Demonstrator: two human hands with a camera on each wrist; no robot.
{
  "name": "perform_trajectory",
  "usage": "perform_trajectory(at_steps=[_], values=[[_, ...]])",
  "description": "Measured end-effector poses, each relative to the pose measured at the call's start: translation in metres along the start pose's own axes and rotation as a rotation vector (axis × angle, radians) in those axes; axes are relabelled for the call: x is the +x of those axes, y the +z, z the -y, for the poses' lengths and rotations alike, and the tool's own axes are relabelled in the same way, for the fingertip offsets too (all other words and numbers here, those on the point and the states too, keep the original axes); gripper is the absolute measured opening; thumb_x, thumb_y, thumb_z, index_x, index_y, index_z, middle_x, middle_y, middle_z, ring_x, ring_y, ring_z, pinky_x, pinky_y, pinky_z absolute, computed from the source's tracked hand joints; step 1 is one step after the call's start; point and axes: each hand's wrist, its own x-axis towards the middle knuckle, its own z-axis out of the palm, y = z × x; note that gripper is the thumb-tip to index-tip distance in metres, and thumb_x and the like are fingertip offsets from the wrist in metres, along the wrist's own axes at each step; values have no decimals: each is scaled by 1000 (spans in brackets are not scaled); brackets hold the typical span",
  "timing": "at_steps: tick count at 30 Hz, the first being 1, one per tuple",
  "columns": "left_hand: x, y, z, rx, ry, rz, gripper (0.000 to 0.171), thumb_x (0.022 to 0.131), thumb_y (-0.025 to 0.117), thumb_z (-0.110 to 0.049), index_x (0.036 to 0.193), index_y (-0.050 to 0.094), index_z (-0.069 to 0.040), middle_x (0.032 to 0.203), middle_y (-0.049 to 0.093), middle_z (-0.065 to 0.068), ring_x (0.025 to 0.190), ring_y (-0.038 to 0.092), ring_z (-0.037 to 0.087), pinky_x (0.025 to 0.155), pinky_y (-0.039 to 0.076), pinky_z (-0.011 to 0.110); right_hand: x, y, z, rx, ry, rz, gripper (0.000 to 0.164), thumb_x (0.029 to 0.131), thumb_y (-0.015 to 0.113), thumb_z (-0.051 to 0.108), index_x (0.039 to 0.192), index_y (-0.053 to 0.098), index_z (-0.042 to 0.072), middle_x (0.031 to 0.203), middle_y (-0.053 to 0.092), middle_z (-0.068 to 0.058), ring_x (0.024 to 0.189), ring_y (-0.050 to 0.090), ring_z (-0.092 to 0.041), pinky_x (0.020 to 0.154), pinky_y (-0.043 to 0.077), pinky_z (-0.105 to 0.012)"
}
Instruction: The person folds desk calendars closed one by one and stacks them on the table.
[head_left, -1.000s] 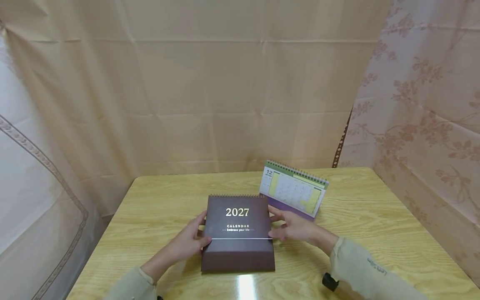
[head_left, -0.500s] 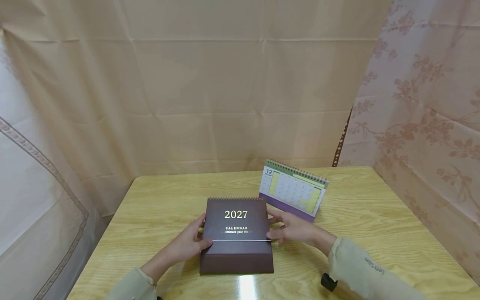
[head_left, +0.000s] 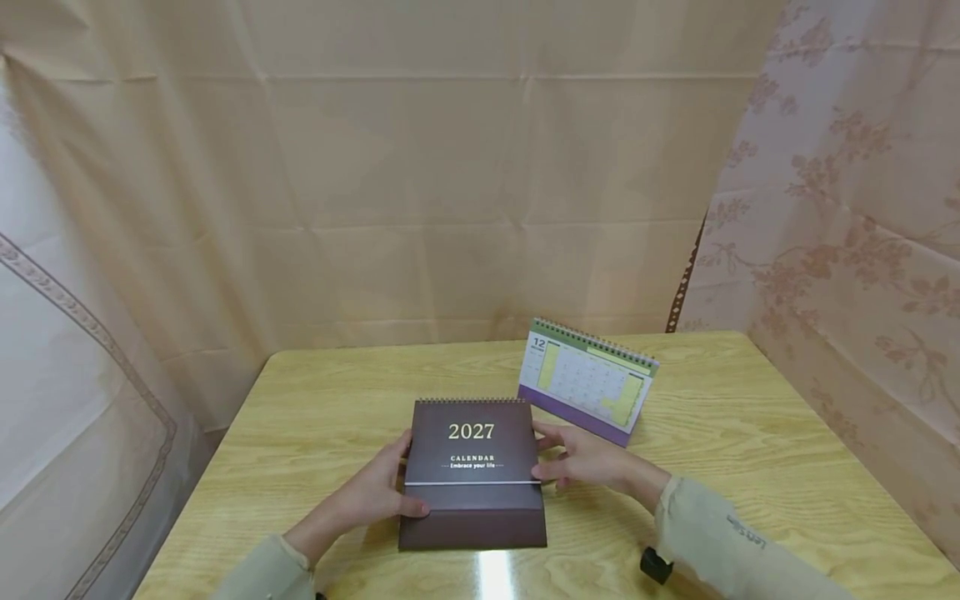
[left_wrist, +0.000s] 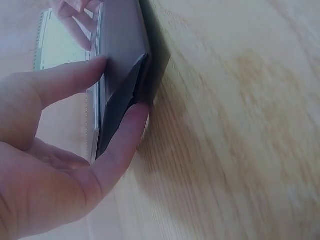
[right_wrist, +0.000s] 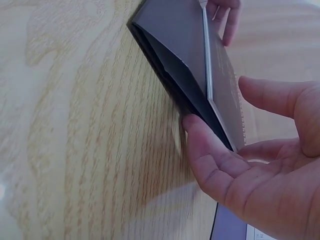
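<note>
A dark brown desk calendar (head_left: 472, 496) stands at the front middle of the table, its tilted cover reading 2027 in gold. Along its top runs a wire spiral. My left hand (head_left: 371, 487) holds its left side, the thumb on the ledge below the cover and the fingers along the side. On the opposite side my right hand (head_left: 585, 458) holds the right edge, thumb at the cover's lower corner. Both wrist views show fingertips low on the calendar's open triangular ends, close to the tabletop.
Behind and to the right stands a second desk calendar (head_left: 588, 383), white, green and purple, open at page 12. The wood-grain table (head_left: 322, 400) is backed by a beige curtain (head_left: 405, 167). A floral curtain (head_left: 847, 275) hangs at the right.
The brown calendar has shifted slightly toward me with both hands at its sides. My left thumb has slid down from the cover's lower edge onto the ledge. The second calendar stays put.
</note>
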Motion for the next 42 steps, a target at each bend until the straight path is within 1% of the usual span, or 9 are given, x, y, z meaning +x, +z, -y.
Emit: perform_trajectory(at_steps=[5,11,18,22,26,29,33,36,42], values=[[-2,2,-1,8,-32,-9,118,67,89,5,153,10,17,148,40,34,121,56,41,110,36,57,1,0,0,-25,-7,10,84,92,76,15,159,27,3,138,53,-20,102,62,-24,74,57,-41],[-1,2,-1,12,-19,19,116,69,87,8,151,7,22,143,45,36,122,58,41,109,37,55,2,1,-1,-64,-36,38,78,94,74,14,153,31,-10,149,43,-30,96,67,-24,70,57,-39],[0,0,-6,1,-32,9,110,69,84,12,152,11,19,150,38,36,133,44,52,111,32,57,2,2,2,-62,-42,40,77,94,74,14,153,31,-10,149,42,-30,97,67,-25,73,57,-42],[-1,-1,-8,18,-34,19,111,69,85,11,151,11,21,149,37,38,133,44,52,111,31,57,1,3,4,-157,-48,25,76,94,73,16,154,32,-8,149,44,-29,96,66,-23,73,56,-39],[0,-4,-5,12,-49,18,109,71,85,9,154,15,15,150,38,36,130,48,52,105,41,56,1,5,5,-291,-120,8,73,95,73,16,153,34,-6,148,44,-30,95,67,-21,77,56,-36],[1,-6,-6,30,-86,-19,107,71,86,6,156,23,8,154,35,33,129,50,50,101,46,56,0,6,4,-325,-164,6,72,95,73,15,153,35,-6,148,43,-31,92,68,-20,78,55,-35],[0,-5,-9,95,-100,-62,105,68,90,1,153,29,11,154,32,34,129,48,53,105,40,60,-1,6,2,-337,-182,21,71,94,73,13,152,36,-6,148,42,-32,89,68,-20,75,55,-33],[-3,-3,-13,201,-61,-66,103,67,93,-6,149,34,15,147,39,37,128,47,53,108,35,63,-2,4,3,-397,-211,5,68,95,72,15,152,39,-4,149,42,-30,97,68,-26,80,56,-36],[-1,1,-18,446,41,-54,101,68,95,-24,147,43,10,146,41,32,134,40,47,111,31,63,-4,2,8,-676,-343,-82,65,96,72,27,150,46,2,151,42,-26,129,52,-42,101,47,-55]])
